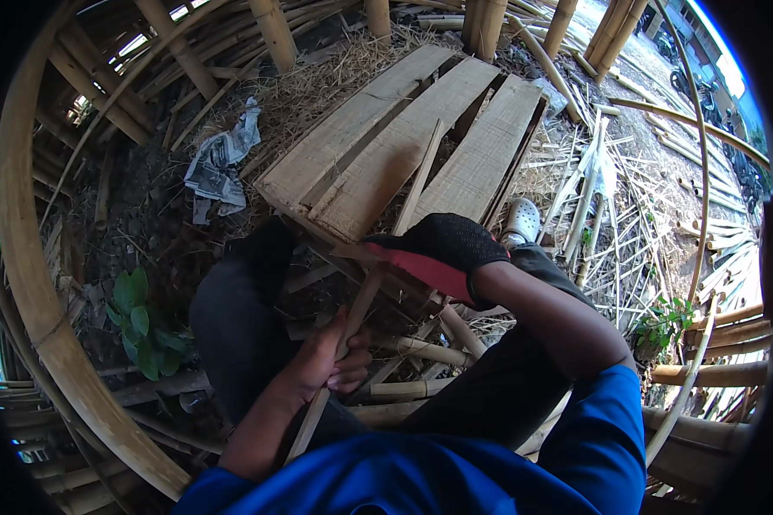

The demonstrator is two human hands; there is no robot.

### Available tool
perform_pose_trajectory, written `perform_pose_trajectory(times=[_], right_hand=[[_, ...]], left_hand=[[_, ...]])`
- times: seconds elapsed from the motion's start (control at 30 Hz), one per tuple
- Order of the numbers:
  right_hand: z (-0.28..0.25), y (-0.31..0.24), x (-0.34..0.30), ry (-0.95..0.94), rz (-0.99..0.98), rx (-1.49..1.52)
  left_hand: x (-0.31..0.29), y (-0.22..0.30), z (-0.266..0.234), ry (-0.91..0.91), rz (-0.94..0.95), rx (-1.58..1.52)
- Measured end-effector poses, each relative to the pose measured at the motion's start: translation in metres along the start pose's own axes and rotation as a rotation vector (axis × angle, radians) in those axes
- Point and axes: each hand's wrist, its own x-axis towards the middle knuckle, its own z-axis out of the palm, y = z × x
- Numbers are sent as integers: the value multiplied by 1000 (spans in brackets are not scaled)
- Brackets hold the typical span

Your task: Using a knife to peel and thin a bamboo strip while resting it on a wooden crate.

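Observation:
My bare left hand [328, 360] is closed around a long, thin bamboo strip [361, 300], below the wooden crate. The strip slants up and away from my lap, its far end lying over the slatted crate [378, 172]. Farther up, my right hand [438, 253], in a black glove with a red palm, is closed over the same strip and covers part of it. Most of the right fingers are hidden underneath. A small flat brownish piece [356, 251] sticks out beside the gloved fingertips; I cannot tell what it is.
Crumpled newspaper [223, 159] lies left of the crate, above a leafy green plant [140, 318]. A curved bamboo pole [39, 283] bends along the left side. Bamboo posts [485, 30] stand at the back. Split bamboo scraps [614, 245] litter the ground on the right.

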Motion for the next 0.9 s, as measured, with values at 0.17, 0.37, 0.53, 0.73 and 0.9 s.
perform_pose_trajectory(times=[0.17, 0.37, 0.53, 0.73, 0.9], right_hand=[[0, -2, -7, -221, -192, 201], [-32, -6, -7, -268, 74, 473], [-48, 24, 3, 8, 8, 782], [-63, 56, 3, 388, -134, 146], [-72, 48, 8, 401, 281, 182]], left_hand=[[1, -1, 0, 5, 14, -11], [-1, 1, -3, -15, 4, -32], [-3, 3, -1, 20, 16, -20], [-2, 3, 3, 45, 20, -20], [-3, 1, 0, 48, 25, -17]])
